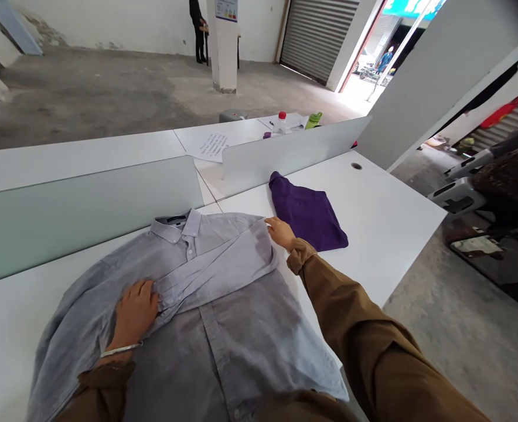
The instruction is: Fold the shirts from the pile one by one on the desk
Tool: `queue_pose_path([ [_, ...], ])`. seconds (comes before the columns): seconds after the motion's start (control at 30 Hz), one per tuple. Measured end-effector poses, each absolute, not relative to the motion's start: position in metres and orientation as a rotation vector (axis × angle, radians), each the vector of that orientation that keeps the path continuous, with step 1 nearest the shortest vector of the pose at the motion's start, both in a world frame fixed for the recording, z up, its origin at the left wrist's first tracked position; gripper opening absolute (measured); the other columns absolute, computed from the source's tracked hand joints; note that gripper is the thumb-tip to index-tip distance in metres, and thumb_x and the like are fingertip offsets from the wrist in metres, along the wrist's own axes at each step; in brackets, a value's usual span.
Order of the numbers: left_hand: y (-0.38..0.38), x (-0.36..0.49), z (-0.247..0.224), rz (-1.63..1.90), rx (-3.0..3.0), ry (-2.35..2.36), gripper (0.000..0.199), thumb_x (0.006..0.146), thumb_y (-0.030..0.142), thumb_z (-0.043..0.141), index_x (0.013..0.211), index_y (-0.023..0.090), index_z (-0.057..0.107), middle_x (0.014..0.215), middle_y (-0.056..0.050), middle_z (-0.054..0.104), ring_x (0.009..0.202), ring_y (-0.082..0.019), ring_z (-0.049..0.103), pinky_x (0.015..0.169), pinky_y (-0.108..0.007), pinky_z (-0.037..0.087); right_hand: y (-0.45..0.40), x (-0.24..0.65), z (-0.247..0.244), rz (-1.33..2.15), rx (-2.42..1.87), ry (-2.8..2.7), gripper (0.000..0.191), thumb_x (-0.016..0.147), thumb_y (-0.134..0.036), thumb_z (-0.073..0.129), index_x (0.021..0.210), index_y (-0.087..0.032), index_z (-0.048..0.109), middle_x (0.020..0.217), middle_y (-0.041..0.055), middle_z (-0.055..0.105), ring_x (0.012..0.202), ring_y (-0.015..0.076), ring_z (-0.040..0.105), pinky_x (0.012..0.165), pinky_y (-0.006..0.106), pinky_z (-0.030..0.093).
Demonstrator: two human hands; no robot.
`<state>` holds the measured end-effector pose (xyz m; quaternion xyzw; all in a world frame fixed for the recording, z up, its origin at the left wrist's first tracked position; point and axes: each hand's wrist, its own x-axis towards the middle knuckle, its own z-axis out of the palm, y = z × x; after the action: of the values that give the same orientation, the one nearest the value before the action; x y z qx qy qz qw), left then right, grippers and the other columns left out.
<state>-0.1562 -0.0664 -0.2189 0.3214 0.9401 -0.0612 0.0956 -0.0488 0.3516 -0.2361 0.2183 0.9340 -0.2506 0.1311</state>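
Palm-down, left hand on shirt

Printed paper lies near a red-capped bottle.

Grey collared shirt — front up, one sleeve across chest

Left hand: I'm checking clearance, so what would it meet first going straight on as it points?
Skimming up the grey shirt it rests on, the left hand would probably meet the collar first, then the frosted divider behind; the exact line and depth are unclear.
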Motion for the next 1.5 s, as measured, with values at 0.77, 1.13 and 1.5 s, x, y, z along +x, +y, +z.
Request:
queue_pose_path([
  [0.77,-0.093,-0.171,-0.202,-0.054,0.828,2.766,0.04,0.078,0.034,0.028,0.103,0.011,0.049,0.111,-0.015,0.05,0.107,-0.026,0.044,0.09,-0.041,0.037,0.297,-0.054,-0.247,-0.692,0.281,2.94,0.038,0.082,-0.021,0.039,0.119,-0.013,0.045,0.125,0.012,0.042,0.113,0.022,0.036,0.096,0.037,0.032],
  [1.13,-0.215,-0.097,-0.117,-0.105,0.391,2.972,0.049,0.079,0.043,0.029,0.104,0.006,0.049,0.113,-0.02,0.047,0.112,-0.029,0.039,0.094,-0.043,0.035,0.289,-0.026,-0.219,-0.867,0.302,3.021,0.041,0.082,-0.034,0.04,0.115,-0.012,0.05,0.122,0.0143,0.046,0.116,0.0238,0.039,0.099,0.042,0.032],
  [1.5,-0.269,0.023,-0.075,0.007,-0.126,2.694,0.067,0.068,0.056,0.04,0.114,0.006,0.043,0.121,-0.018,0.044,0.116,-0.029,0.036,0.098,-0.042,0.029,0.268,0.109,-0.174,-0.892,0.511,2.983,0.04,0.08,-0.046,0.038,0.106,-0.019,0.052,0.116,0.0108,0.052,0.098,0.0211,0.055,0.059,0.029,0.053],
])
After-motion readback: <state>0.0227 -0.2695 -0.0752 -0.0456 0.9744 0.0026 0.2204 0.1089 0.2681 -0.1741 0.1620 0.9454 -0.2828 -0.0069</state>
